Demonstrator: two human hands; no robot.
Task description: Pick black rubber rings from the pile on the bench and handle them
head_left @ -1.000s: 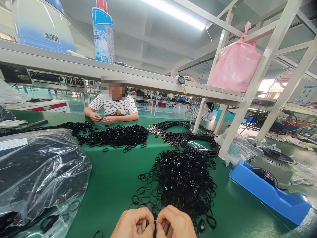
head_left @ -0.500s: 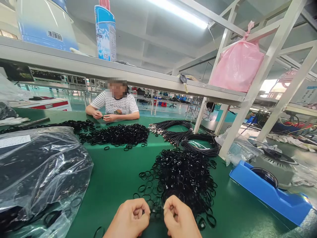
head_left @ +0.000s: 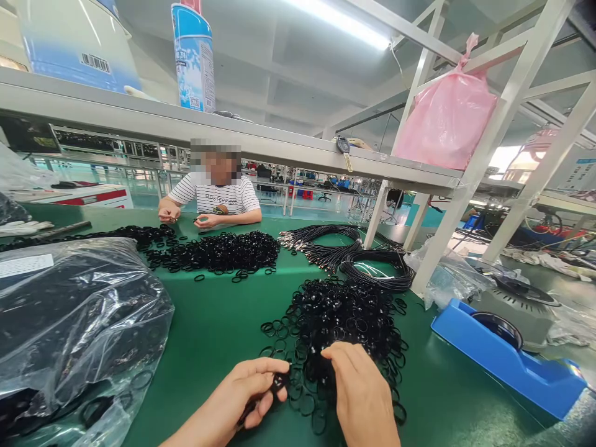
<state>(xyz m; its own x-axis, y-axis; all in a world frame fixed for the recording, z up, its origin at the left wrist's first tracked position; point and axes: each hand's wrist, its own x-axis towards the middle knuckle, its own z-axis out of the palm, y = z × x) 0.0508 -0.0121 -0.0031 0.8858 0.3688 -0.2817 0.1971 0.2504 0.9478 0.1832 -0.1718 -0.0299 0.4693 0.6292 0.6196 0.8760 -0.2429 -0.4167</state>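
On the desk (head_left: pixel 214 323), the ring pile (head_left: pixel 344 316) lies centre; left of it the plastic bag (head_left: pixel 69 316), right the tape dispenser (head_left: pixel 507 357), behind it coiled cables (head_left: pixel 372 270).

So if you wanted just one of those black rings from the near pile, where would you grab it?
Probably a loose ring at the pile's left fringe, where single rings lie flat and apart on the green table. Come from above and pinch its thin rim; the middle of the heap is tangled. The left hand is nearest.

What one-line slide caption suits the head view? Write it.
Both hands, left and right, reach into a pile of black rubber rings on a green table.
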